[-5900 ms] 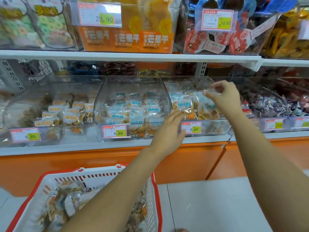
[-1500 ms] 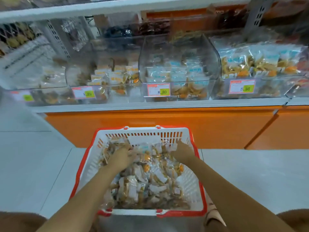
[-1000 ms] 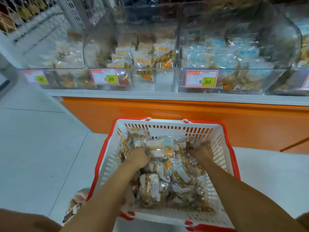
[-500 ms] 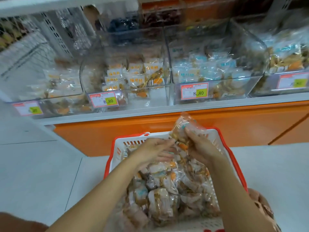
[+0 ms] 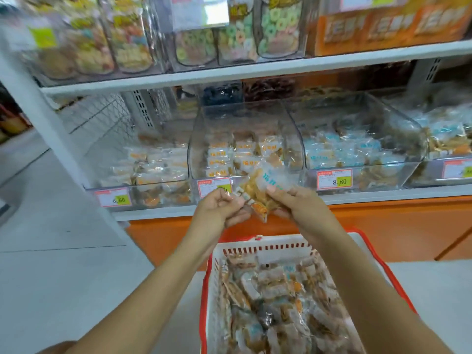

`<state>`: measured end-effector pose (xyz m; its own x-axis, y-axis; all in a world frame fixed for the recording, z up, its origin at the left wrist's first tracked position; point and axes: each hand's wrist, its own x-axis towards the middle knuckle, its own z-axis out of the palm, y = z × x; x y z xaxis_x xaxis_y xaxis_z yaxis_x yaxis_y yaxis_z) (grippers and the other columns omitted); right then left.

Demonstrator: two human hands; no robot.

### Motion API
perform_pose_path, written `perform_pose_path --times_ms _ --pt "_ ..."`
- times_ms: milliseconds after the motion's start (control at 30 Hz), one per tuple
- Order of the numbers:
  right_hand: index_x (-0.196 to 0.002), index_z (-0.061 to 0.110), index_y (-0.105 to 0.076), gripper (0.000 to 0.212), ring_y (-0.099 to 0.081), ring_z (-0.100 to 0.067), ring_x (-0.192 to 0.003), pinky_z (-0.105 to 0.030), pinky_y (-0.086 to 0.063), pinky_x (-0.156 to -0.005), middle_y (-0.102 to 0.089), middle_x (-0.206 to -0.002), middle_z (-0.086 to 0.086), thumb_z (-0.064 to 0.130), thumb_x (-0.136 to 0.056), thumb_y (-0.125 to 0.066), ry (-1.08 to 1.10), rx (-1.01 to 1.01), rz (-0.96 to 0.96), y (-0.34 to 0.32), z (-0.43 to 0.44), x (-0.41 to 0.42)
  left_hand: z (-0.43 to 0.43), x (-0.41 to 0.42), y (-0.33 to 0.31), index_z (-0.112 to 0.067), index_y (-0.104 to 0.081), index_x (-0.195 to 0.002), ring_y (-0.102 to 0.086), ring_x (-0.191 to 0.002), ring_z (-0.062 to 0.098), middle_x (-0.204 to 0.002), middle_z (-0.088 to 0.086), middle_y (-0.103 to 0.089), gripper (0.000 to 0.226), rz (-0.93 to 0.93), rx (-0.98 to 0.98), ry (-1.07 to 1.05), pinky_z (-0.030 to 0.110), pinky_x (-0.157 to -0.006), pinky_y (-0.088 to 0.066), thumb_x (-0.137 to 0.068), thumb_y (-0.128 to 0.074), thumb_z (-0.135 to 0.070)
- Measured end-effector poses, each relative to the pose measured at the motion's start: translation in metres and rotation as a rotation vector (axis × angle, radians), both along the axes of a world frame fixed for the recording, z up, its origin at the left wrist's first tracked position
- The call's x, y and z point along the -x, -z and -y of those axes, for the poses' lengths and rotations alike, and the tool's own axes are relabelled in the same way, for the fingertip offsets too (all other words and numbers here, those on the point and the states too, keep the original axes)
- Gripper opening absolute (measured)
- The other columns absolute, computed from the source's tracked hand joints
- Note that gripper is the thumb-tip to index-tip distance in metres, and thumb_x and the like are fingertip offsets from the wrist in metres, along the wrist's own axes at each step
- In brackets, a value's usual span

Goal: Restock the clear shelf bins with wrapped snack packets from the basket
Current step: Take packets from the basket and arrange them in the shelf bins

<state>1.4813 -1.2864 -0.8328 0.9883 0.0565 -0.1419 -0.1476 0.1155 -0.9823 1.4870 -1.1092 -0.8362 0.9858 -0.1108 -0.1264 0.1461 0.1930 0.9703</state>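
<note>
My right hand (image 5: 301, 204) grips a clear snack packet with blue print (image 5: 268, 183), held up in front of the middle shelf bin. My left hand (image 5: 221, 210) pinches a smaller packet with orange print (image 5: 251, 203) right beside it, the two packets touching. Below my arms stands the white basket with a red rim (image 5: 268, 247), heaped with wrapped snack packets (image 5: 275, 297). On the shelf, the clear middle bin (image 5: 229, 129) holds orange-labelled packets, and the bin to its right (image 5: 357, 146) holds blue-labelled ones.
A left bin (image 5: 153, 162) holds more packets. Price tags reading 8.80 (image 5: 334, 178) line the bin fronts. An upper shelf (image 5: 255, 70) carries tubs of coloured ring sweets. The orange shelf base (image 5: 383, 226) runs behind the basket. A white upright (image 5: 51, 118) stands at left.
Both hands have come up out of the basket with packets and now hold them at the level of the bin fronts. The view has tilted up toward the shelves.
</note>
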Motion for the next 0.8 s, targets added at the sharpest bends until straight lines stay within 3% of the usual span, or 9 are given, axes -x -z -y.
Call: perform_pose_path --times_ms 167,333,400,467,567,633,700,800 --pt "-0.089 0.009 -0.071 0.014 -0.066 -0.004 -0.067 -0.014 -0.047 -0.057 -0.073 -0.081 0.001 0.018 -0.078 -0.076 0.074 0.201 0.051 -0.038 0.03 -0.027 0.014 -0.017 -0.018 -0.004 -0.058 -0.092 -0.071 -0.077 0.016 -0.087 0.01 -0.071 0.003 0.118 -0.024 -0.01 0.021 -0.067 -0.057 -0.09 -0.059 -0.001" --pt "-0.08 0.012 -0.062 0.008 -0.06 -0.011 -0.07 -0.021 -0.051 -0.068 -0.067 -0.083 -0.004 0.01 -0.086 -0.067 0.358 0.134 0.102 -0.068 0.111 -0.081 0.061 -0.074 -0.035 -0.016 -0.064 -0.099 -0.066 -0.093 0.02 -0.102 0.006 -0.069 0.01 0.231 -0.34 0.0 0.027 -0.081 -0.054 -0.09 -0.063 -0.012" --pt "-0.084 0.014 -0.055 0.011 -0.055 -0.012 -0.064 -0.022 -0.05 -0.055 -0.061 -0.081 -0.005 0.011 -0.095 -0.057 0.419 0.153 0.054 -0.066 0.135 -0.114 0.085 -0.103 -0.041 -0.012 -0.061 -0.118 -0.063 -0.102 0.018 -0.117 0.005 -0.064 0.032 0.259 -0.481 0.033 0.018 -0.075 -0.051 -0.088 -0.067 -0.022" --pt "-0.094 0.013 -0.054 0.003 -0.051 -0.015 -0.06 -0.026 -0.046 -0.048 -0.057 -0.081 -0.009 0.013 -0.097 -0.053 0.432 0.213 0.005 -0.059 0.148 -0.15 0.106 -0.129 -0.044 -0.011 -0.047 -0.137 -0.055 -0.118 0.019 -0.137 0.006 -0.053 0.059 0.262 -0.614 0.086 0.019 -0.087 -0.045 -0.087 -0.067 -0.035" --pt "-0.113 0.011 -0.054 0.021 -0.055 -0.018 -0.067 -0.03 -0.05 -0.061 -0.058 -0.086 -0.009 0.016 -0.093 -0.057 0.396 0.379 0.0 -0.043 0.153 -0.198 0.123 -0.156 -0.042 -0.013 -0.031 -0.149 -0.039 -0.136 0.02 -0.151 0.005 -0.037 0.079 0.263 -0.722 0.137 0.028 -0.104 -0.033 -0.087 -0.06 -0.052" --pt "-0.118 0.003 -0.056 0.028 -0.059 -0.024 -0.083 -0.036 -0.052 -0.078 -0.061 -0.099 -0.013 0.016 -0.093 -0.058 0.368 0.449 0.042 -0.038 0.148 -0.225 0.129 -0.169 -0.036 -0.013 -0.032 -0.148 -0.037 -0.137 0.017 -0.152 0.002 -0.035 0.075 0.269 -0.707 0.179 0.024 -0.103 -0.03 -0.089 -0.056 -0.052" --pt "-0.122 0.0 -0.057 0.034 -0.059 -0.029 -0.106 -0.035 -0.045 -0.09 -0.06 -0.121 -0.019 0.022 -0.097 -0.055 0.312 0.59 0.084 -0.039 0.138 -0.245 0.131 -0.176 -0.031 -0.013 -0.034 -0.148 -0.037 -0.136 0.011 -0.152 -0.001 -0.036 0.069 0.27 -0.656 0.205 0.019 -0.099 -0.026 -0.091 -0.055 -0.047" --pt "-0.123 0.003 -0.058 0.036 -0.056 -0.03 -0.116 -0.032 -0.041 -0.09 -0.059 -0.129 -0.016 0.027 -0.098 -0.052 0.274 0.729 0.109 -0.04 0.129 -0.268 0.13 -0.183 -0.022 -0.015 -0.033 -0.148 -0.039 -0.134 0.009 -0.151 -0.006 -0.035 0.07 0.242 -0.571 0.222 0.023 -0.109 -0.029 -0.09 -0.057 -0.047"
